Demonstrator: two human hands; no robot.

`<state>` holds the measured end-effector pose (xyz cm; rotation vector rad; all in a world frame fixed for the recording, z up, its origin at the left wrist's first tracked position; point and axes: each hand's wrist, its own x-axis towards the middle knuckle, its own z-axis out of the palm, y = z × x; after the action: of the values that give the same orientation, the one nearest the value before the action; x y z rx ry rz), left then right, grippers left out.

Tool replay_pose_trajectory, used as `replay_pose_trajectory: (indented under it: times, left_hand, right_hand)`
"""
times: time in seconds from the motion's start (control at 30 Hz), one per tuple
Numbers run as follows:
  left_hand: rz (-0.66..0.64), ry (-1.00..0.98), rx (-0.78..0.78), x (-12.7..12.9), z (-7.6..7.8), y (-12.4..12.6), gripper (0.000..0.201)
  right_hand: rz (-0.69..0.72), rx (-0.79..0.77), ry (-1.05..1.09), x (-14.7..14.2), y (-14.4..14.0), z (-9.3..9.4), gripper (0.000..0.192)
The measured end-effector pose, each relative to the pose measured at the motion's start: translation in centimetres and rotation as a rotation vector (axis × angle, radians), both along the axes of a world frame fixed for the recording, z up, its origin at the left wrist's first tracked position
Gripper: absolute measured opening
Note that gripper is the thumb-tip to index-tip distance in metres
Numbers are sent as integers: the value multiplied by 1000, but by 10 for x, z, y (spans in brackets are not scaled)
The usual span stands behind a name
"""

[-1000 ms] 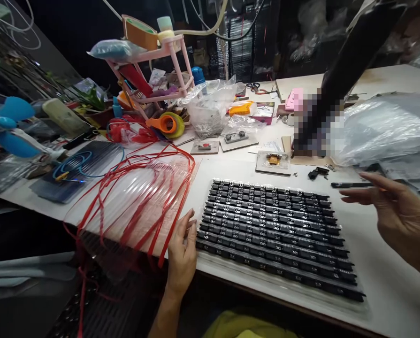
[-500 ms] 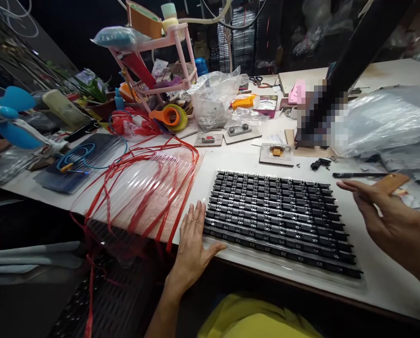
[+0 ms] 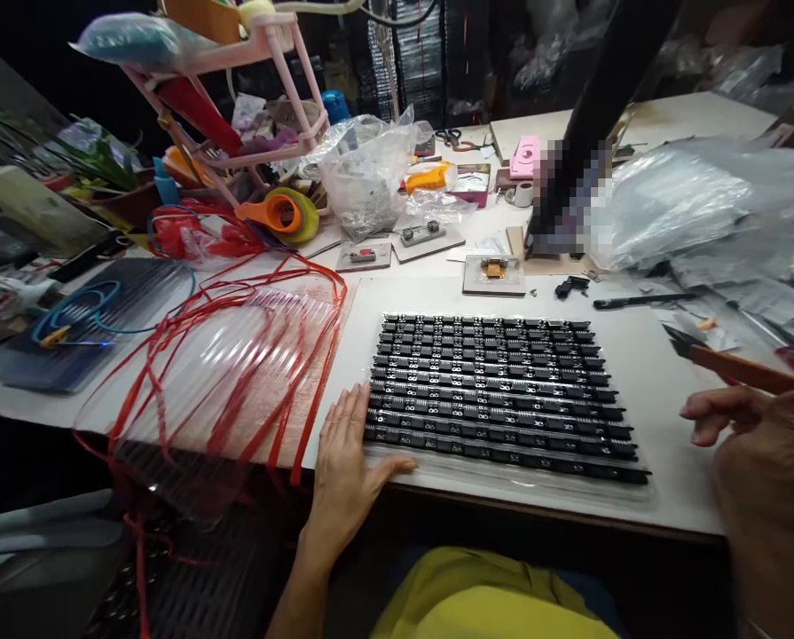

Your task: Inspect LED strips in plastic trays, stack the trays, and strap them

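A clear tray of black component strips (image 3: 503, 395) lies on the white table (image 3: 663, 390) in front of me. My left hand (image 3: 343, 466) rests flat on the table edge with fingers spread. Its fingertips touch the tray's left end and its thumb lies along the front edge. My right hand (image 3: 762, 470) is at the lower right, off the tray's right end, curled around a brown-handled cutter (image 3: 735, 368). The cutter's dark tip points left over the table.
Left of the tray a ribbed clear plastic sheet (image 3: 237, 373) lies under tangled red straps (image 3: 250, 311). Behind are small jig plates (image 3: 493, 273), a black pen (image 3: 636, 301), plastic bags (image 3: 370, 177), a pink rack (image 3: 263, 98), orange tape (image 3: 283, 213) and a dark upright post (image 3: 596, 106).
My right hand drew back toward the lower right and closed on the brown-handled cutter. My left hand slid to the tray's near left corner. The view tilted down and right.
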<state>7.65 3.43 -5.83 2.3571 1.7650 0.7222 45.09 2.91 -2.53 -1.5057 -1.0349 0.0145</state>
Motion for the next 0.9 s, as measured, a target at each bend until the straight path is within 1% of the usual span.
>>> replay_pose_trajectory:
  times: [0.07,0.2,0.3,0.47,0.53,0.67,0.9]
  left_hand:
    - [7,-7,50,1,-3,0,96]
    - [16,-9,95,1,-5,1,92]
    - [23,-12,99,1,-6,0,91]
    - [20,-27,90,2,-4,0,90]
    - [17,-31,97,3,-4,0,90]
    - [10,-27,106,3,-4,0,90]
    - [-3,-29,99,2,-2,-1,89]
  right_hand:
    - [-29,84,13,-4,2,0,50]
    - [-44,135,-55,-10,5,-2,42]
    - [-67,193,-99,-9,7,-1,38]
    - [-25,274,-111,-2,10,-2,37]
    - [-24,243,-108,0,10,-5,39]
    - [-13,108,-51,1,6,-9,38]
    - [5,105,3,2,5,-13,32]
